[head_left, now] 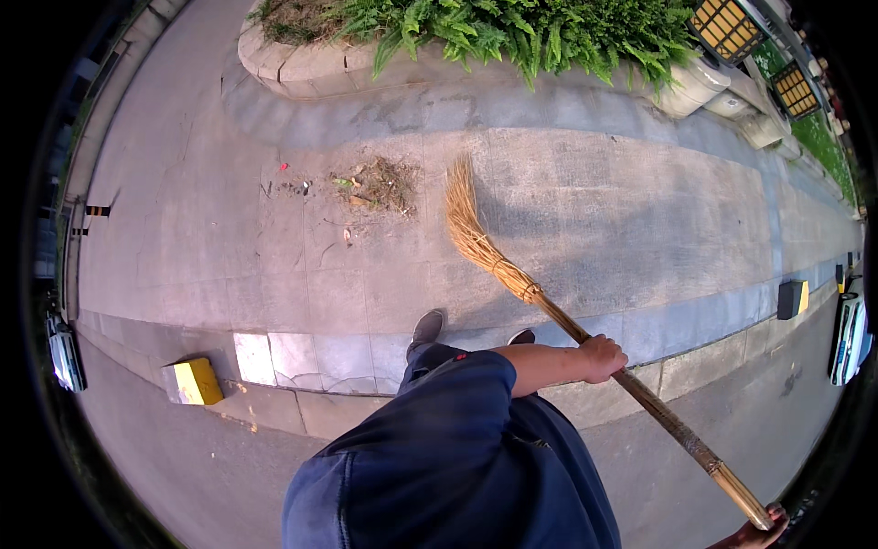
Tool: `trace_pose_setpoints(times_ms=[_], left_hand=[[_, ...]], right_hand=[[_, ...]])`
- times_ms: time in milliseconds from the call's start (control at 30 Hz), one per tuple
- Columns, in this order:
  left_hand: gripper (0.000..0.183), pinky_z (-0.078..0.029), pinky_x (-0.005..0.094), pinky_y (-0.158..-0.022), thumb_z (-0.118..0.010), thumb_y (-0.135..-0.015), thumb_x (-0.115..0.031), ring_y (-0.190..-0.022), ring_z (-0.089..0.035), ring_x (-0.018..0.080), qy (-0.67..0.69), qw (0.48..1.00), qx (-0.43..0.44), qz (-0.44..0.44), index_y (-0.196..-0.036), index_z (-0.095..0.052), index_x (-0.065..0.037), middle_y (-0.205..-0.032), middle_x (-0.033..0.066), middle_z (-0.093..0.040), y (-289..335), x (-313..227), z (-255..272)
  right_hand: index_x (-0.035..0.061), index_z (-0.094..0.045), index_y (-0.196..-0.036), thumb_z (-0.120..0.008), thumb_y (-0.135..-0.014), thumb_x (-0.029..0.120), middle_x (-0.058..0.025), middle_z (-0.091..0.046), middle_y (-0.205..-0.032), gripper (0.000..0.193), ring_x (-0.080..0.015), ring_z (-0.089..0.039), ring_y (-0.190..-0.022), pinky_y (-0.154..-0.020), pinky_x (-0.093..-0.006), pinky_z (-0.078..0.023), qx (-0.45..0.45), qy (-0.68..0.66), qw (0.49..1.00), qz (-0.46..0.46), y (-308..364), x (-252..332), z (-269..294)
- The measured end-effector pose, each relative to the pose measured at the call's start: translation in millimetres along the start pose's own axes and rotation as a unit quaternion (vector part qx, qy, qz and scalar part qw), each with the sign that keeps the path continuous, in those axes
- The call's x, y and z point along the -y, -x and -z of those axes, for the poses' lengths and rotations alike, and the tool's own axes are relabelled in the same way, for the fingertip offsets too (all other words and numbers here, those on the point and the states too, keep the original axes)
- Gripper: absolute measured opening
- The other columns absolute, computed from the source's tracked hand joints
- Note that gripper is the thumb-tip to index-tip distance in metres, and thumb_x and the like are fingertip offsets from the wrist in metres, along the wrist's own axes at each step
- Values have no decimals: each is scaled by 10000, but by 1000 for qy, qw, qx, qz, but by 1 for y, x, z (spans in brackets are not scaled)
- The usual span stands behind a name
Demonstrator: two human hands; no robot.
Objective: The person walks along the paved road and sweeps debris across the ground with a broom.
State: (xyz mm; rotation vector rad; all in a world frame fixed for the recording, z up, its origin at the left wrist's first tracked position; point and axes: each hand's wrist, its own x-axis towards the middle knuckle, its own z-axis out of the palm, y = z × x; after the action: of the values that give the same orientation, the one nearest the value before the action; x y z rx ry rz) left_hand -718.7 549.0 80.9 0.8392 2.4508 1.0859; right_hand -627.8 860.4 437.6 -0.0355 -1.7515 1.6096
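Observation:
A long-handled straw broom (468,229) slants across the head view, its bristles far and left of the handle's end. My left hand (603,359) is wrapped round the middle of the handle, the arm reaching across my body from a dark blue sleeve. At the lower right, my right hand (771,524) grips the handle's end; part of it is dark and cut by the picture's rim. The bristle tips are just right of a pile of dry plant litter (380,186), apart from it. Small scraps lie about the pile, one of them a red bit (284,166).
Beyond the pavement, a curved stone planter (311,73) holds green ferns (540,32). Near my shoes (426,327) runs a kerb (700,368). A yellow-and-black block (197,381) stands at left, a similar block (793,299) at right. Parked cars (66,355) show at both sides.

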Motion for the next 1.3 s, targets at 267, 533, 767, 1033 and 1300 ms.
trace_pose_setpoints(times_ms=[267,533,767,1033,1300], left_hand=[[84,-445,412,-685,-613,-621,-139,-805,-565,287,-79,975,-2,208,-700,-599,-116,-759,83,-592,244,172,54],[75,-428,380,-739,-581,-625,-86,-816,-562,258,-198,933,-20,300,-699,-574,-101,-762,73,-592,375,217,113],[59,-438,404,-682,-577,-659,-155,-742,-577,276,-115,981,-8,153,-707,-603,-135,-708,77,-592,268,122,46],[74,-483,364,-664,-580,-641,-73,-769,-615,265,-5,997,76,-19,-697,-625,-85,-747,102,-632,165,-65,-55],[136,-462,403,-693,-551,-681,-120,-817,-596,284,5,968,196,155,-803,-609,-108,-803,109,-621,275,52,-116]], right_hand=[[57,-448,-771,-439,-857,194,-68,-492,-701,162,-208,-477,-703,-705,-323,-412,15,-55,963,-265,207,-95,-108],[47,-452,-835,-453,-876,274,-113,-535,-780,230,-273,-557,-771,-776,-406,-455,94,-93,913,-386,295,-107,-163],[58,-496,-767,-463,-869,202,-62,-534,-685,180,-212,-523,-726,-729,-332,-439,-73,-134,919,-364,233,-124,-7],[92,-497,-559,-489,-715,203,-37,-485,-497,192,-173,-498,-454,-458,-307,-420,-151,-14,980,-131,134,39,115],[66,-456,-732,-444,-882,221,-61,-483,-684,216,-184,-491,-690,-700,-327,-421,-14,-33,952,-306,227,-66,106]])
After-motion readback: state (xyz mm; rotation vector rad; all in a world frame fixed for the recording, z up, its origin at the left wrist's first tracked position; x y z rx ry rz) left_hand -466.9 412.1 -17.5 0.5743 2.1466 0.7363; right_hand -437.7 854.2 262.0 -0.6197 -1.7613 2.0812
